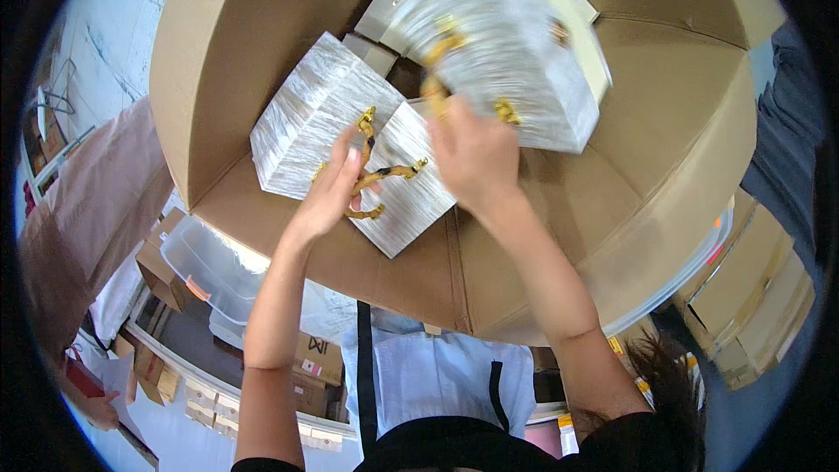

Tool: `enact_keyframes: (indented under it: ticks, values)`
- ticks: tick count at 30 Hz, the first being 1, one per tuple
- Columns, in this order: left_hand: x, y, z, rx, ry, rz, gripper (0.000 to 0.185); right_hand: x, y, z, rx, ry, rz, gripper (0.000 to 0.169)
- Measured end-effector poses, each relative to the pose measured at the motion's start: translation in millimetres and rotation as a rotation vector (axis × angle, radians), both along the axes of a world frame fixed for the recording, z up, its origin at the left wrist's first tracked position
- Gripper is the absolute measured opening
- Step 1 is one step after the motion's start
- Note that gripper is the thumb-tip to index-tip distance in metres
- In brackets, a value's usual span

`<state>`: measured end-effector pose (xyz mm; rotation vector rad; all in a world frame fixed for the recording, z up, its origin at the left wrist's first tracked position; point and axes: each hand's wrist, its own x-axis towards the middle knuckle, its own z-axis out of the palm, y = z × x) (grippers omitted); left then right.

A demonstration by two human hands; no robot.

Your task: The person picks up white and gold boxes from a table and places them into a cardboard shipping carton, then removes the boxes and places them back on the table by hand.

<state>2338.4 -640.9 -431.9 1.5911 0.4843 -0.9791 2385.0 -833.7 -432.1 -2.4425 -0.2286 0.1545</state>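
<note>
Inside a large open cardboard box (662, 85) lie wood-grain grey drawer-like boxes with branch-shaped, gold-and-brown handles. My left hand (334, 187) is around the branch handles (387, 172) of the grey wood-grain boxes (308, 118) at the left; its fingers partly hide them. My right hand (475, 151) is closed on a branch handle (446, 46) of another grey wood-grain piece (511, 78), which is blurred and tilted at the upper right. Its pale cream side shows behind.
More pale boxes (393, 0) sit deeper in the carton. A clear plastic bin (210, 269) stands below left, cardboard cartons (747, 288) at the right. One person's sleeve (98, 190) is at the left; another person's dark clothing (786, 137) is at the right.
</note>
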Motion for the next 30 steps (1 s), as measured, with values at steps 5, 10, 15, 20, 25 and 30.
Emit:
enact_keyframes:
  ticks: [5, 10, 15, 20, 25, 30]
  values:
    - [-13, 9, 17, -0.201, -0.038, 0.107, 0.089, -24, 26, 20, -0.013, -0.156, 0.321, 0.014]
    - [-23, 33, 0, -0.165, 0.112, 0.222, 0.082, -57, 56, 15, -0.021, -0.104, 0.601, 0.029]
    - [-20, 40, -14, -0.057, 0.334, 0.694, 0.044, -62, 78, 6, -0.169, -0.36, 0.61, 0.017]
    - [5, 43, -4, -0.016, 0.247, 0.432, 0.021, -22, 21, 40, 0.447, -0.867, 0.378, 0.016]
    - [24, 38, 5, -0.129, 0.128, 0.283, 0.02, 84, -92, -93, 0.813, -0.166, -1.451, 0.011]
    - [17, 39, 1, -0.002, 0.102, 0.317, 0.031, 27, -115, -311, 0.75, 1.132, -1.133, 0.049]
